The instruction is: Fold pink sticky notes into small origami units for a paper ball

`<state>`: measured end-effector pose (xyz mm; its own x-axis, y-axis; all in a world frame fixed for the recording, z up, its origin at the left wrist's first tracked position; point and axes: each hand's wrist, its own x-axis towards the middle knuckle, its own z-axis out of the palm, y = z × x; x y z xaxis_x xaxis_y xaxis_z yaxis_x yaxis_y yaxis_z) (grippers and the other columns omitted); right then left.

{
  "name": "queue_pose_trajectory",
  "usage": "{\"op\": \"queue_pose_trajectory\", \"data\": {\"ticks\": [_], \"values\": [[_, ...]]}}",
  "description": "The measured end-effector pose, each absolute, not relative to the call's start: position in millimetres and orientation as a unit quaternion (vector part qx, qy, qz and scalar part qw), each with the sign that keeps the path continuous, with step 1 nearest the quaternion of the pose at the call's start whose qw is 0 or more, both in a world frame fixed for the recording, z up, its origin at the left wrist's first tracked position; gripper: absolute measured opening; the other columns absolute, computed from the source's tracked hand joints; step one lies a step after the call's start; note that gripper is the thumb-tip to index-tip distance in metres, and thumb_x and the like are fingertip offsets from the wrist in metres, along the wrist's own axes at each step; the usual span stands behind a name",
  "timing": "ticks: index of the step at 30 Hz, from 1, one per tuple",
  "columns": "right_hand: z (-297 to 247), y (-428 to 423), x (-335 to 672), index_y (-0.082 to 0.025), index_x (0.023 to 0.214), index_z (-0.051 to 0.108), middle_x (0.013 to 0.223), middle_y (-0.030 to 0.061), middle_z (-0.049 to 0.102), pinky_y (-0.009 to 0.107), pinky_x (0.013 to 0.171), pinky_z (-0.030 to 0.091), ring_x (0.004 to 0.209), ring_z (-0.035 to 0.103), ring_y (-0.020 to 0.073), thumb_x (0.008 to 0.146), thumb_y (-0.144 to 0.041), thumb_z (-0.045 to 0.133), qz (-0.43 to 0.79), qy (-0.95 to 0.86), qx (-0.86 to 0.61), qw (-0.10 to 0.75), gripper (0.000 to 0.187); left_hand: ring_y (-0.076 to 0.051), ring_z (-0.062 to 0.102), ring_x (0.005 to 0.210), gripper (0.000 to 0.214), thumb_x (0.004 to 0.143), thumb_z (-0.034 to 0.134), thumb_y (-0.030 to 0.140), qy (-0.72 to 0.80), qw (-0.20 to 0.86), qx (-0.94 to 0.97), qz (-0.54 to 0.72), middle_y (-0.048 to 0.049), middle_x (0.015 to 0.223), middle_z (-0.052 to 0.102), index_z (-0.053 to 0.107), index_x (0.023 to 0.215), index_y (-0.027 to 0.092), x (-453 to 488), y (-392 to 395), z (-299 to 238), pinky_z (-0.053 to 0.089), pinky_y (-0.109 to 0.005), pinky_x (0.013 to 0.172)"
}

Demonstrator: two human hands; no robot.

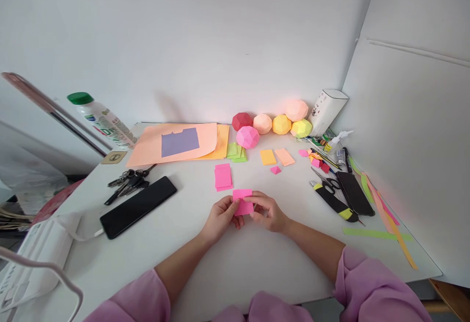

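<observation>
My left hand [221, 217] and my right hand [267, 210] meet over the middle of the white table [227, 263]. Both pinch one small pink paper square [242, 199], the left on its left edge, the right on its right side. Just beyond it lies a stack of pink paper squares [223, 176]. A small folded pink piece [275, 170] rests further right. Several paper polyhedron balls [247, 136] in red, pink, peach and yellow line the wall.
A black phone [138, 206] on a cable and keys [127, 182] lie left. Peach and orange sheets [172, 143] with a purple piece, green squares [237, 151], orange squares [275, 156], scissors [330, 185], a cutter, paper strips [378, 214], a bottle [103, 121] and a white box [325, 110].
</observation>
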<state>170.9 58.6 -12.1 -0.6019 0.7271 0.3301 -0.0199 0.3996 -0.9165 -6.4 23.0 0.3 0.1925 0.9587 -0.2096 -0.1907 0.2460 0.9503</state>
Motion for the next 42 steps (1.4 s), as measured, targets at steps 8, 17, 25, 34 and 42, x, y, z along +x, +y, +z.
{"op": "queue_pose_trajectory", "data": {"ticks": [8,17,25,34,42], "values": [[-14.0,57.7,167.9,-0.020,0.117,0.058,0.115,0.0106,0.054,0.025,0.057,0.052,0.092,0.059,0.0191,0.077,-0.021,0.062,0.487,-0.743,-0.260,0.378,0.040,-0.011,0.054,0.038,0.033,0.086,0.047,0.048,0.445,0.662,0.414,0.438,0.0012,0.057,0.061,0.050,0.078,0.017,-6.8,21.3,1.4,0.041,-0.022,0.039],[-16.1,57.9,168.2,-0.020,0.113,0.059,0.111,0.0103,0.055,0.026,0.057,0.052,0.088,0.059,0.0178,0.080,-0.024,0.061,0.486,-0.740,-0.259,0.385,0.034,-0.011,0.055,0.040,0.031,0.085,0.049,0.047,0.445,0.658,0.421,0.438,0.0018,0.058,0.060,0.050,0.079,0.017,-6.8,21.3,-1.7,0.041,-0.022,0.040],[-12.8,57.1,167.5,-0.018,0.103,0.064,0.104,0.0091,0.058,0.023,0.053,0.049,0.079,0.058,0.0144,0.080,-0.024,0.060,0.479,-0.734,-0.283,0.389,0.024,-0.012,0.056,0.043,0.030,0.084,0.051,0.047,0.451,0.654,0.432,0.427,0.0018,0.060,0.060,0.053,0.085,0.017,-6.0,21.4,-1.2,0.043,-0.023,0.042],[-8.6,57.8,166.4,-0.017,0.084,0.068,0.081,0.0052,0.057,0.023,0.048,0.042,0.062,0.052,0.0111,0.080,-0.030,0.062,0.480,-0.720,-0.303,0.400,0.015,-0.012,0.057,0.046,0.036,0.084,0.047,0.050,0.451,0.649,0.440,0.425,-0.0004,0.064,0.062,0.055,0.076,0.016,-5.3,21.6,3.9,0.046,-0.025,0.045],[-10.0,59.1,167.8,-0.016,0.075,0.067,0.076,0.0028,0.054,0.024,0.049,0.043,0.057,0.050,0.0098,0.080,-0.032,0.063,0.527,-0.693,-0.308,0.383,0.017,-0.012,0.057,0.044,0.036,0.086,0.045,0.049,0.454,0.643,0.442,0.430,-0.0024,0.067,0.063,0.052,0.077,0.015,-4.8,21.0,1.0,0.045,-0.024,0.043]]}}
